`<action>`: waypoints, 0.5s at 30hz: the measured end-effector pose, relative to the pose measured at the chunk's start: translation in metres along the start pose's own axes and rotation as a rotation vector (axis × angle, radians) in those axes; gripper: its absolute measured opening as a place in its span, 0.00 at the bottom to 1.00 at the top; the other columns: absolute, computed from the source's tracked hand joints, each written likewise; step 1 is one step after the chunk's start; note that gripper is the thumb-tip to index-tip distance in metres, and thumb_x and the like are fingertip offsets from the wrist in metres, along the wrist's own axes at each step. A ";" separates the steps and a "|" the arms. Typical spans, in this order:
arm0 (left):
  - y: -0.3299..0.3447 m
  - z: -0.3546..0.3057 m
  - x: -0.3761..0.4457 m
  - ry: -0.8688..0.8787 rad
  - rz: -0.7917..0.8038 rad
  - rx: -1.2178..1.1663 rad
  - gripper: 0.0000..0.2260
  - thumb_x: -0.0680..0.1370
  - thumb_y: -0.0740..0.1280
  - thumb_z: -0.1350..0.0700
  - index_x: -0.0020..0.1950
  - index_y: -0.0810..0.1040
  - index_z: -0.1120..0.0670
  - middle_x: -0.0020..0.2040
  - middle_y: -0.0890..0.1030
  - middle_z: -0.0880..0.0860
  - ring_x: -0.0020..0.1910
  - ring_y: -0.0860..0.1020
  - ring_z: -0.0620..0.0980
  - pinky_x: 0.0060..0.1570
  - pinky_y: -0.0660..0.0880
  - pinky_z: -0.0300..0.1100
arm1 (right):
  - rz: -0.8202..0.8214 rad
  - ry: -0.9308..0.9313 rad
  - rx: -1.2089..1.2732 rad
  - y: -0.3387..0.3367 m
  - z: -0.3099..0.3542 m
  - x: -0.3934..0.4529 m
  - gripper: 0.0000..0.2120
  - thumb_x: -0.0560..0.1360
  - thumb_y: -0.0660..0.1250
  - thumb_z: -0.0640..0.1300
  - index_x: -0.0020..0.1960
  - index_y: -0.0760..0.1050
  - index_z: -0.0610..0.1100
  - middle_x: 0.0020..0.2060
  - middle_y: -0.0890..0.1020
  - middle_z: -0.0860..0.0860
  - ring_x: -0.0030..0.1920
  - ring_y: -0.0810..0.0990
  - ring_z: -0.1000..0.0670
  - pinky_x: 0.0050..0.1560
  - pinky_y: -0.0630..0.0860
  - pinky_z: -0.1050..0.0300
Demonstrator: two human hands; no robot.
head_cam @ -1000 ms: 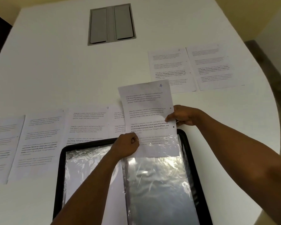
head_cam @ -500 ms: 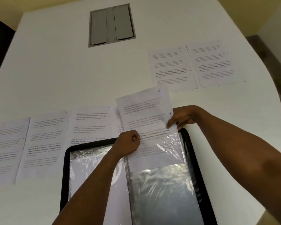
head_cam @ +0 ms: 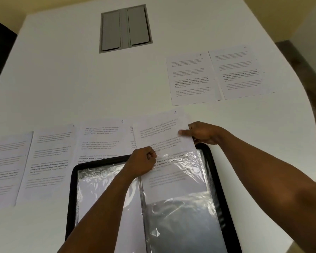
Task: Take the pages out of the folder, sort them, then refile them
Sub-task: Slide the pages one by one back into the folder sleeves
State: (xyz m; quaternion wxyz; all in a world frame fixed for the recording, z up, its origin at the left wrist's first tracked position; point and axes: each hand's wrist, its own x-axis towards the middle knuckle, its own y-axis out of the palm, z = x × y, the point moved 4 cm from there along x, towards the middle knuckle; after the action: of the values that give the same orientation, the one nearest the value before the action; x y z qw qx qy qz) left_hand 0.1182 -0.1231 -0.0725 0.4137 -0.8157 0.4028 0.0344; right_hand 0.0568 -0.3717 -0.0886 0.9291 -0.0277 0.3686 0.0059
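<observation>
Deeper into the plastic sleeve (head_cam: 177,179) goes page 4 (head_cam: 162,136), right hand (head_cam: 204,133) pinching it, left hand (head_cam: 142,163) pinching the sleeve.

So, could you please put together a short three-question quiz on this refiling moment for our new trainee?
1. True or false: the page marked 4 is already fully inside the plastic sleeve of the folder.
2. Which hand pinches the sleeve's top edge? A. left hand B. right hand C. neither
3. Fill in: the handwritten number on the nearer of the two pages lying apart at the far right of the table is ___.

Key: 1. False, its upper part still sticks out above the sleeve. 2. A. 3. 5.
</observation>
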 end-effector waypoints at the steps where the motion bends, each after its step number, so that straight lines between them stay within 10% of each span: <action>1: 0.000 0.000 0.000 0.002 -0.001 0.001 0.05 0.74 0.67 0.62 0.44 0.79 0.52 0.39 0.79 0.47 0.37 0.75 0.41 0.35 0.68 0.24 | -0.034 -0.016 0.008 -0.001 0.000 0.001 0.22 0.74 0.72 0.49 0.59 0.77 0.33 0.51 0.84 0.41 0.50 0.83 0.45 0.55 0.79 0.52; 6: 0.000 -0.002 0.001 0.003 0.029 0.014 0.08 0.75 0.65 0.63 0.45 0.78 0.50 0.40 0.78 0.43 0.40 0.75 0.39 0.39 0.68 0.27 | 0.125 0.011 -0.379 -0.005 0.005 -0.009 0.18 0.72 0.75 0.45 0.60 0.79 0.43 0.54 0.84 0.47 0.52 0.81 0.48 0.52 0.79 0.58; 15: 0.017 -0.025 0.010 0.040 0.107 -0.079 0.02 0.75 0.70 0.51 0.45 0.81 0.48 0.40 0.80 0.42 0.41 0.77 0.40 0.47 0.75 0.38 | -0.057 -0.022 0.112 0.003 0.009 0.000 0.18 0.73 0.74 0.43 0.58 0.78 0.34 0.50 0.85 0.44 0.52 0.84 0.45 0.58 0.79 0.48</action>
State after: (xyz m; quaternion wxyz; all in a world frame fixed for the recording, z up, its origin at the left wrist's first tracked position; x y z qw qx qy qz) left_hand 0.1059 -0.1525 -0.0712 0.3708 -0.8093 0.4521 0.0561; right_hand 0.0630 -0.3679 -0.0820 0.9330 0.0140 0.3573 -0.0408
